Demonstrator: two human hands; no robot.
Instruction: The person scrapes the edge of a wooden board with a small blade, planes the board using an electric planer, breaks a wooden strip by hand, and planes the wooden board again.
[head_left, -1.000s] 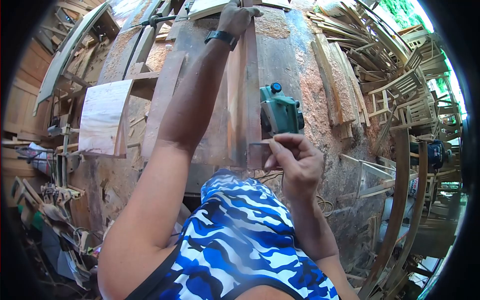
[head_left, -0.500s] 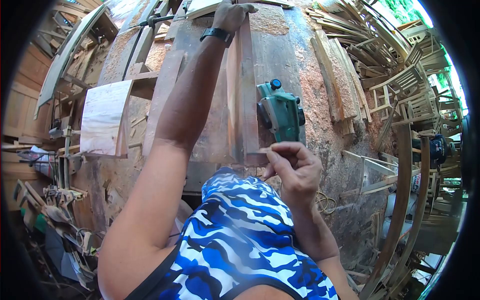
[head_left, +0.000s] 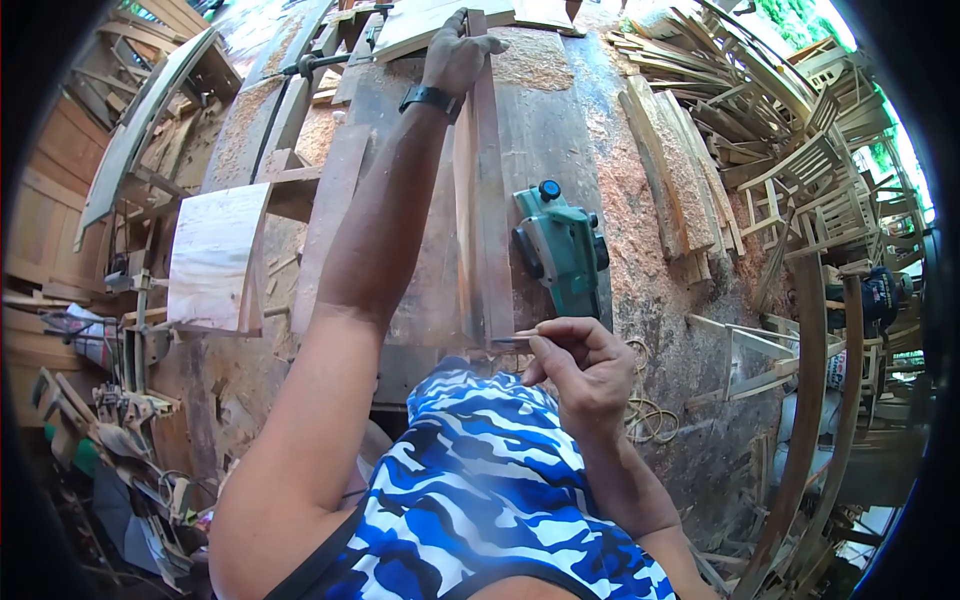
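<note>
My left hand (head_left: 458,62), with a dark watch on its wrist, reaches far forward and grips the far end of a long, narrow wooden board (head_left: 488,190). The board runs lengthwise towards my body along the workbench (head_left: 415,270). At its near end, my right hand (head_left: 588,372) pinches a thin stick that looks like a pencil (head_left: 520,338) between thumb and fingers. The dark tip points left, at the board's end; whether it touches cannot be made out. A green electric planer (head_left: 562,245) rests just right of the board.
A pale wood panel (head_left: 218,258) stands at the left, with a bar clamp (head_left: 320,64) beyond it. Wood shavings (head_left: 640,190) and stacked planks (head_left: 672,165) lie on the right. Chair frames (head_left: 825,210) are piled farther right. A coiled cord (head_left: 648,420) lies near my right forearm.
The whole view has shifted slightly, so the bench things appear lower. My right hand has moved a little left, and the pencil-like stick shows more plainly. My left hand keeps its grip.
</note>
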